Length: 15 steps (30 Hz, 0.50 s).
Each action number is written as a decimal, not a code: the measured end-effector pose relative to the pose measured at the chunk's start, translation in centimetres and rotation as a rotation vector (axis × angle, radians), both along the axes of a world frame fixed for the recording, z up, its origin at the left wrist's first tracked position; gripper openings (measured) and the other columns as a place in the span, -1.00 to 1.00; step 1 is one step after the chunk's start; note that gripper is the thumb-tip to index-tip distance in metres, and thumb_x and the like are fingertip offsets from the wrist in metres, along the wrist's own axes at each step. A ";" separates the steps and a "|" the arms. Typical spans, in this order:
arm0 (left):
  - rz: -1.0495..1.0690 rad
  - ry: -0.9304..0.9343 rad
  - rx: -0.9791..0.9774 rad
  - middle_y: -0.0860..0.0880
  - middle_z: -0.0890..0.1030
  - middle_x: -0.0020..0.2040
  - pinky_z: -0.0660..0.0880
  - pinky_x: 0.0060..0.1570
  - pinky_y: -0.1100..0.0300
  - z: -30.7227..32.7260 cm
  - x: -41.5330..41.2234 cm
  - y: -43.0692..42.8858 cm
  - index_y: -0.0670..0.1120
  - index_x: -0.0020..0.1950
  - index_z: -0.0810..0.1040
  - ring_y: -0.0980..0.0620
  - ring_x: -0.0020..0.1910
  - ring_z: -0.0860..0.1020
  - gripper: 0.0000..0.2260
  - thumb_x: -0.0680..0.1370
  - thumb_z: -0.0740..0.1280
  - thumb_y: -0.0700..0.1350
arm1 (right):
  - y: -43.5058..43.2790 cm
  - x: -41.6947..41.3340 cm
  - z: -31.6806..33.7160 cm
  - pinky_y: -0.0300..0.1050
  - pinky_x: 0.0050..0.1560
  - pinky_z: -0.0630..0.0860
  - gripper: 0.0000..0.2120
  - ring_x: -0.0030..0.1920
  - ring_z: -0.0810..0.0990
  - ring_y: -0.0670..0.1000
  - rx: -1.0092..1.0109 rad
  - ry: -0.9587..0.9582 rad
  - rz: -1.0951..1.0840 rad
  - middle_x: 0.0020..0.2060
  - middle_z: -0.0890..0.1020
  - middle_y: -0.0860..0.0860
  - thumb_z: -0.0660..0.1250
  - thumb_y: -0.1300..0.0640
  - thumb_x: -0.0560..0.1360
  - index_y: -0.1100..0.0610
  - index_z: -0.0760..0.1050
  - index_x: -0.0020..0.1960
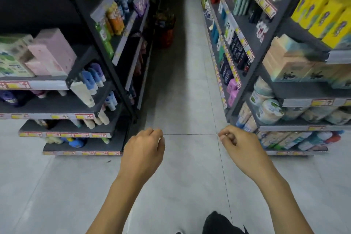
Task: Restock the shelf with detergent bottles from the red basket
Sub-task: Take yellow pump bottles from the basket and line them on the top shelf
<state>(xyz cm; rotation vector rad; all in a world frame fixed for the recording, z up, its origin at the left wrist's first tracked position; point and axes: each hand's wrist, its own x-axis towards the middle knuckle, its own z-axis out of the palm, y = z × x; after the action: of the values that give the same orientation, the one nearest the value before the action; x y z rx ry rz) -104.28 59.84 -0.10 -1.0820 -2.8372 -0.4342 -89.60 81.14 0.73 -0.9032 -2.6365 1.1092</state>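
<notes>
Red basket (165,36) on the floor (182,91), far up the aisle, close by the foot of the left shelf (121,43); contents dark and blurred, not to be made out. Just left of the basket and higher, orange bottles (115,20) and green bottles (106,38) upright on that shelf. Across the aisle from the basket, right shelf (245,47) packed with tubes and boxes. Well short of the basket, nearer the camera, two bare arms stretched forward over the floor; left grip (143,150) released, fingers loosely curled under, grasping nothing; right grip (237,146) likewise slack, fingertips curled toward the thumb, grasping nothing. Both grips well apart from the basket and from each other, touching neither shelf; between them, a straight tile seam across the floor.
</notes>
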 end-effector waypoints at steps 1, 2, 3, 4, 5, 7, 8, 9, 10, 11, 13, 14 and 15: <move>-0.022 -0.003 -0.008 -0.02 0.57 -0.26 0.45 -0.37 0.08 -0.2 -1.5 1.4 -0.08 -0.13 0.54 -0.11 -0.30 0.55 -0.93 0.54 0.33 -0.14 | 1.2 -1.1 -0.3 -0.29 -0.21 0.49 -0.84 -0.22 0.58 -0.20 -0.003 -0.008 -0.010 -0.28 0.62 -0.17 0.31 0.13 0.60 -0.10 0.53 -0.10; -0.038 -0.010 -0.018 -0.01 0.57 -0.25 0.49 -0.35 0.05 -0.6 -2.9 2.8 -0.08 -0.12 0.54 -0.10 -0.30 0.55 -0.93 0.55 0.32 -0.13 | 2.4 -2.3 -0.7 -0.25 -0.20 0.51 -0.83 -0.23 0.59 -0.19 -0.004 -0.015 -0.018 -0.28 0.62 -0.16 0.31 0.13 0.59 -0.11 0.53 -0.11; -0.050 -0.016 -0.031 -0.01 0.56 -0.24 0.52 -0.32 0.01 -1.1 -4.3 4.3 -0.07 -0.11 0.54 -0.10 -0.30 0.54 -0.92 0.56 0.30 -0.12 | 3.8 -3.5 -1.2 -0.22 -0.18 0.52 -0.83 -0.23 0.59 -0.18 -0.005 -0.023 -0.026 -0.28 0.63 -0.16 0.30 0.14 0.59 -0.11 0.53 -0.11; -0.062 -0.017 -0.039 -0.01 0.56 -0.24 0.53 -0.32 0.00 -1.4 -5.7 5.8 -0.07 -0.10 0.54 -0.09 -0.30 0.54 -0.92 0.56 0.30 -0.11 | 5.3 -4.7 -1.8 -0.19 -0.16 0.54 -0.83 -0.22 0.59 -0.17 -0.007 -0.035 -0.031 -0.28 0.63 -0.16 0.30 0.14 0.59 -0.11 0.53 -0.10; -0.077 -0.013 -0.042 -0.01 0.55 -0.25 0.52 -0.34 0.00 -1.8 -7.1 7.4 -0.07 -0.11 0.55 -0.10 -0.32 0.54 -0.93 0.55 0.32 -0.12 | 6.8 -6.0 -2.3 -0.15 -0.14 0.56 -0.83 -0.21 0.60 -0.16 -0.011 -0.050 -0.031 -0.26 0.64 -0.15 0.30 0.13 0.60 -0.11 0.53 -0.10; -0.117 0.003 -0.069 -0.01 0.53 -0.31 0.44 -0.44 0.08 -2.3 -9.9 10.9 -0.09 -0.17 0.53 -0.12 -0.39 0.51 -0.93 0.50 0.38 -0.15 | 10.1 -8.8 -3.4 -0.13 -0.13 0.56 -0.86 -0.20 0.59 -0.18 -0.016 -0.079 -0.020 -0.22 0.64 -0.16 0.30 0.12 0.60 -0.11 0.53 -0.07; -0.134 0.014 -0.091 -0.02 0.51 -0.34 0.39 -0.47 0.13 -2.5 -11.3 12.6 -0.09 -0.22 0.51 -0.13 -0.42 0.50 -0.89 0.48 0.40 -0.17 | 11.8 -10.2 -3.9 -0.16 -0.14 0.54 -0.88 -0.19 0.58 -0.19 -0.018 -0.082 -0.011 -0.21 0.64 -0.16 0.30 0.11 0.60 -0.10 0.53 -0.05; -0.141 0.020 -0.116 -0.02 0.49 -0.36 0.35 -0.48 0.15 -2.7 -12.7 14.4 -0.09 -0.26 0.48 -0.13 -0.45 0.48 -0.85 0.45 0.42 -0.18 | 13.6 -11.6 -4.4 -0.19 -0.15 0.52 -0.88 -0.19 0.57 -0.21 -0.025 -0.078 -0.005 -0.21 0.63 -0.17 0.30 0.10 0.60 -0.10 0.53 -0.04; -0.143 0.024 -0.137 -0.02 0.48 -0.38 0.33 -0.49 0.16 -2.7 -14.1 16.1 -0.09 -0.29 0.44 -0.13 -0.47 0.46 -0.82 0.45 0.42 -0.18 | 15.3 -13.1 -4.7 -0.18 -0.14 0.52 -0.89 -0.19 0.57 -0.22 -0.037 -0.076 -0.002 -0.20 0.63 -0.16 0.30 0.10 0.60 -0.11 0.52 -0.04; -0.143 0.025 -0.150 -0.02 0.47 -0.38 0.31 -0.49 0.17 -2.6 -15.5 17.7 -0.09 -0.30 0.42 -0.12 -0.48 0.45 -0.80 0.45 0.42 -0.18 | 17.0 -14.6 -4.8 -0.15 -0.12 0.55 -0.89 -0.17 0.58 -0.21 -0.049 -0.078 0.001 -0.18 0.63 -0.16 0.30 0.10 0.60 -0.11 0.52 -0.03; -0.155 0.021 -0.161 -0.02 0.46 -0.37 0.28 -0.49 0.17 -2.4 -18.2 20.6 -0.08 -0.29 0.40 -0.10 -0.46 0.45 -0.79 0.46 0.40 -0.18 | 20.1 -17.5 -4.7 -0.06 -0.06 0.58 -0.91 -0.13 0.60 -0.14 -0.073 -0.089 0.008 -0.14 0.64 -0.14 0.29 0.10 0.60 -0.07 0.54 0.00; -0.162 0.017 -0.155 -0.01 0.46 -0.36 0.25 -0.47 0.16 -2.2 -19.5 21.9 -0.08 -0.28 0.40 -0.10 -0.45 0.45 -0.80 0.46 0.40 -0.18 | 21.6 -19.0 -4.5 -0.03 -0.04 0.59 -0.91 -0.11 0.61 -0.11 -0.075 -0.090 0.013 -0.13 0.65 -0.13 0.29 0.11 0.60 -0.04 0.55 0.02; -0.167 0.017 -0.148 0.00 0.45 -0.36 0.24 -0.45 0.17 -1.9 -21.0 23.1 -0.07 -0.27 0.40 -0.09 -0.44 0.45 -0.80 0.45 0.41 -0.18 | 23.1 -20.6 -4.3 0.00 -0.03 0.60 -0.90 -0.10 0.61 -0.09 -0.069 -0.092 0.025 -0.12 0.65 -0.12 0.28 0.11 0.60 -0.02 0.56 0.03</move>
<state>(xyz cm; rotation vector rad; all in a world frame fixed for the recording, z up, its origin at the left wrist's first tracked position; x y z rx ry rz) -125.26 82.97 -1.99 -1.3495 -2.8124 -0.2266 -110.21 104.25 -3.61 -0.9589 -2.7044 1.1993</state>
